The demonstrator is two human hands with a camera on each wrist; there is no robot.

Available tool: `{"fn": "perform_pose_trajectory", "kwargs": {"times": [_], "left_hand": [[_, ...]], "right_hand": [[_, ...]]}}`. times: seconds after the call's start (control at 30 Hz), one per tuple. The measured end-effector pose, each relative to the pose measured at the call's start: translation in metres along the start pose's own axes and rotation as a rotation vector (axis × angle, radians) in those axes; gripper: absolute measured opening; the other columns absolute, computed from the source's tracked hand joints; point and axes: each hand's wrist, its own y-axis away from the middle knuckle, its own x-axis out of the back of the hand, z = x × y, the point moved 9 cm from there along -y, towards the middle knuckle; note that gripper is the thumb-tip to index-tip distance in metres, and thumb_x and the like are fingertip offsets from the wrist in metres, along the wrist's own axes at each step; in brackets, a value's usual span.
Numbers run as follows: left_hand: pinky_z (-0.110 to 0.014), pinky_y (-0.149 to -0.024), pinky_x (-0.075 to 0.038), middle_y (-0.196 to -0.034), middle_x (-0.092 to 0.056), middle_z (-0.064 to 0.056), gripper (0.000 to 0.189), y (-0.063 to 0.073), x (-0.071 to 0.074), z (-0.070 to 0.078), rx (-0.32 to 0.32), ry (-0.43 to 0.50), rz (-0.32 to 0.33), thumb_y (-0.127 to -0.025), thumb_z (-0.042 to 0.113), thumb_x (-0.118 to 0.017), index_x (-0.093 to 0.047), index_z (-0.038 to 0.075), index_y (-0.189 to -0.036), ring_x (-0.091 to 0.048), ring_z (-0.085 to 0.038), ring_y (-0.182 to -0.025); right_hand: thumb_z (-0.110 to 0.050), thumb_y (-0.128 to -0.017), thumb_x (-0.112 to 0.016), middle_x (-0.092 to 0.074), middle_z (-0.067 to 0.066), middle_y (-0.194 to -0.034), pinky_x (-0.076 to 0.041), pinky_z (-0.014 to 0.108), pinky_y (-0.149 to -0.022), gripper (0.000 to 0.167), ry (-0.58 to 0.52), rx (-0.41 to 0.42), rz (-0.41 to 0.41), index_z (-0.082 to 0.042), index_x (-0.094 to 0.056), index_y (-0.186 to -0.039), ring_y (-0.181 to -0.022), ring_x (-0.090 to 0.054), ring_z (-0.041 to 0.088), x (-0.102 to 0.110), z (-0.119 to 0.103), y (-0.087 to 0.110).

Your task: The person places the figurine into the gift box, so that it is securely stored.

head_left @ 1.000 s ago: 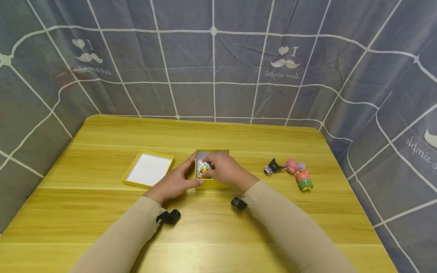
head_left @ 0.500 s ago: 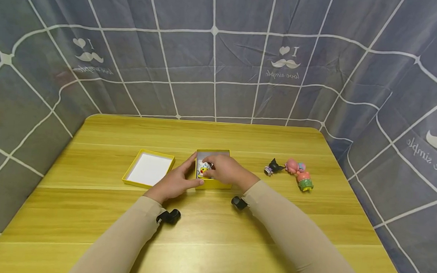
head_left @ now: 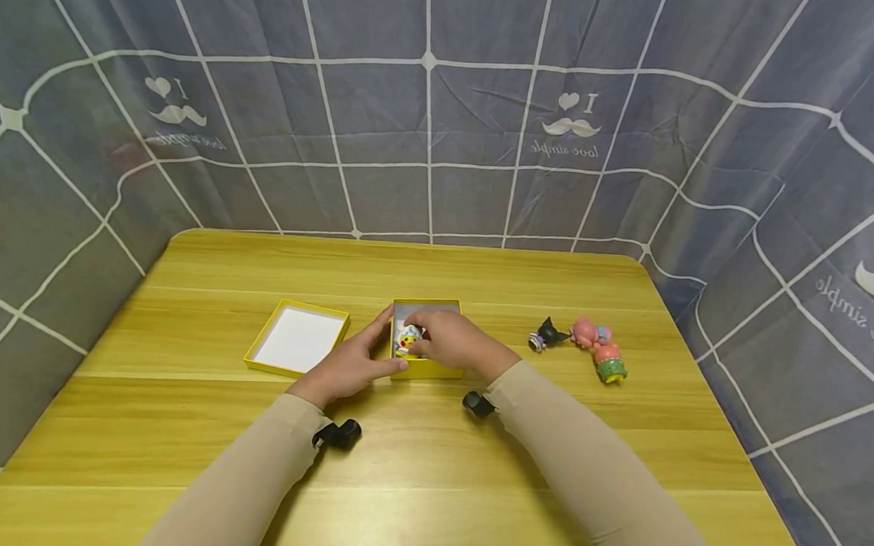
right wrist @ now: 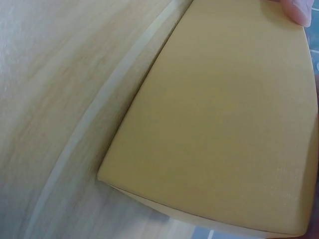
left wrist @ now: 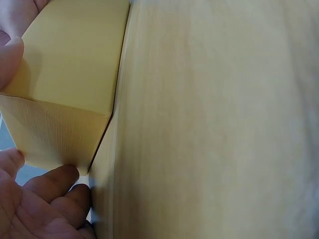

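My right hand (head_left: 451, 339) reaches into the yellow box (head_left: 425, 369), its thumb and fingers pinching a small toy figurine (head_left: 408, 339) with a white top and a yellow face. Part of the figurine is hidden by that hand. At the box's near left corner, my left hand (head_left: 356, 363) steadies it, the fingers along the left side and the thumb at the front wall. In the left wrist view, the left fingers (left wrist: 55, 181) touch the box's side. The right wrist view is mostly filled by the outer wall of the box (right wrist: 214, 114).
A yellow lid (head_left: 298, 339) with a white inside lies left of the box. To the right are a black figurine (head_left: 548, 333), a pink figurine (head_left: 585, 332) and a pink-and-green figurine (head_left: 609, 364). A grey gridded curtain (head_left: 381, 203) surrounds the wooden table (head_left: 409, 480).
Within the box, the figurine and the right fingers have shifted very slightly. The left hand, box, lid and other figurines stay in place.
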Motion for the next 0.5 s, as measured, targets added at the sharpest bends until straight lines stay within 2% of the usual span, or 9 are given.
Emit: {"fn": "perform_pose_trajectory", "kwargs": {"times": [0.27, 0.37, 0.5], "left_hand": [[-0.063, -0.129, -0.021, -0.177, -0.017, -0.006, 0.100, -0.0013, -0.0005, -0.0015, 0.005, -0.003, 0.000, -0.095, 0.054, -0.074, -0.004, 0.051, -0.166, -0.018, -0.033, -0.163], [-0.063, -0.129, -0.021, -0.177, -0.016, -0.006, 0.100, -0.0020, -0.0010, -0.0022, 0.006, -0.005, -0.001, -0.095, 0.055, -0.074, -0.003, 0.052, -0.166, -0.017, -0.033, -0.163], [-0.063, -0.129, -0.020, -0.177, -0.016, -0.005, 0.100, -0.0024, -0.0010, -0.0029, 0.007, -0.004, 0.000, -0.095, 0.055, -0.074, -0.003, 0.052, -0.166, -0.017, -0.033, -0.164]], "right_hand": [[-0.026, -0.108, -0.063, -0.063, 0.009, -0.149, -0.051, 0.043, -0.113, 0.046, 0.031, 0.022, 0.021, -0.008, -0.059, -0.150, -0.131, -0.063, 0.023, 0.0013, -0.0007, -0.0002], [-0.026, -0.108, -0.063, -0.063, 0.009, -0.149, -0.050, 0.043, -0.114, 0.046, 0.038, 0.031, 0.025, -0.007, -0.058, -0.150, -0.132, -0.063, 0.023, 0.0007, -0.0003, -0.0013], [-0.024, -0.107, -0.065, -0.067, 0.008, -0.143, -0.055, 0.041, -0.106, 0.046, -0.007, 0.017, 0.033, -0.008, -0.058, -0.149, -0.123, -0.067, 0.021, -0.0001, 0.0025, -0.0019]]}}
